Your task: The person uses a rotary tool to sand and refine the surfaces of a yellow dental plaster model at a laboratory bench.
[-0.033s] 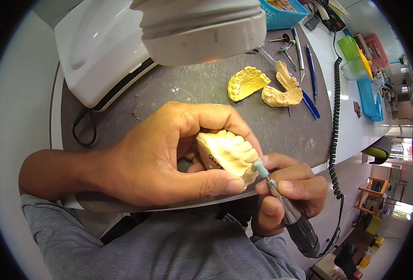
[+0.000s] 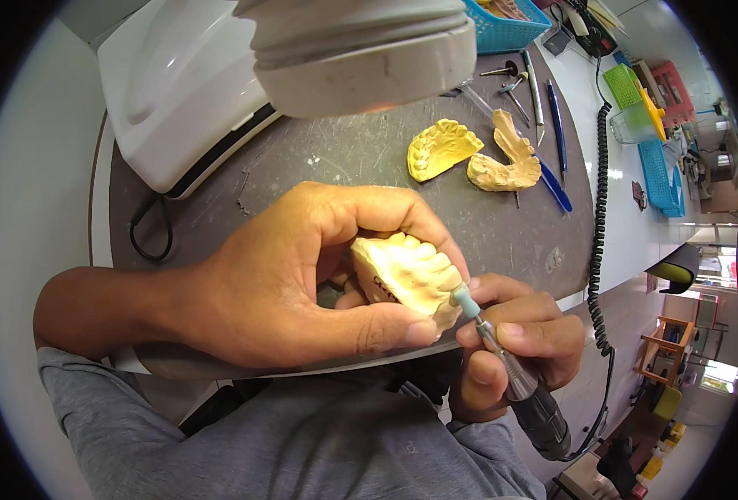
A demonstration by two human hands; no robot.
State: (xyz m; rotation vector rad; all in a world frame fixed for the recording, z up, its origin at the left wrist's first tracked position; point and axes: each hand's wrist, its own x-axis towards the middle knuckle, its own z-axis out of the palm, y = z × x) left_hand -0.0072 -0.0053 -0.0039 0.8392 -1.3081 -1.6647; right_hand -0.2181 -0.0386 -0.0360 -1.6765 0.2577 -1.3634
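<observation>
Right now, your left hand (image 2: 277,271) clasps the yellow dental cast (image 2: 409,271) between thumb and curled fingers above the near edge of the bench (image 2: 348,158), and your right hand (image 2: 540,329) pinches the handpiece (image 2: 523,382) like a pen. For good control, you probably want light pressure, both hands braced together, and your left thumb clear of the pale green tip (image 2: 467,302). The tip sits at the cast's right end, but you can't tell firm contact from near contact, nor whether it spins; your fingers hide the cast's far side and underside.
</observation>
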